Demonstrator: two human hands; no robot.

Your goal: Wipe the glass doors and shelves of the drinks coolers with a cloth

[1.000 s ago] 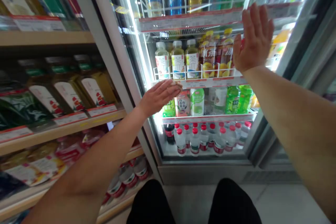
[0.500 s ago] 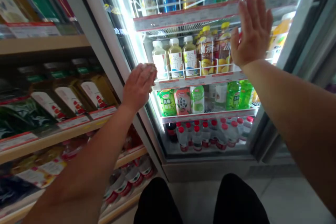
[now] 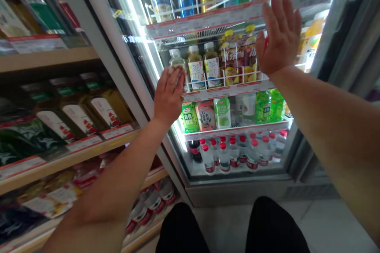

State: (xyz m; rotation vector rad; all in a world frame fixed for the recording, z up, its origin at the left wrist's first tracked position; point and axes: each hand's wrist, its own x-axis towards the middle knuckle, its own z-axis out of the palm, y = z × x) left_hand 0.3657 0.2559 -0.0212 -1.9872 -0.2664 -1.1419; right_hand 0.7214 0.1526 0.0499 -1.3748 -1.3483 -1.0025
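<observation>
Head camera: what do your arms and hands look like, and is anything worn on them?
Both forearms are bare, with no sleeves showing. The left hand and right hand are ungloved, and no watch, ring, cable or marking shows on either. The only clothing in view is black legwear at the bottom of the view.

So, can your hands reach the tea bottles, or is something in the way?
Something is in the way: the glass door looks closed. Your left hand and right hand are outside it, and the tea bottles stand behind it.
</observation>
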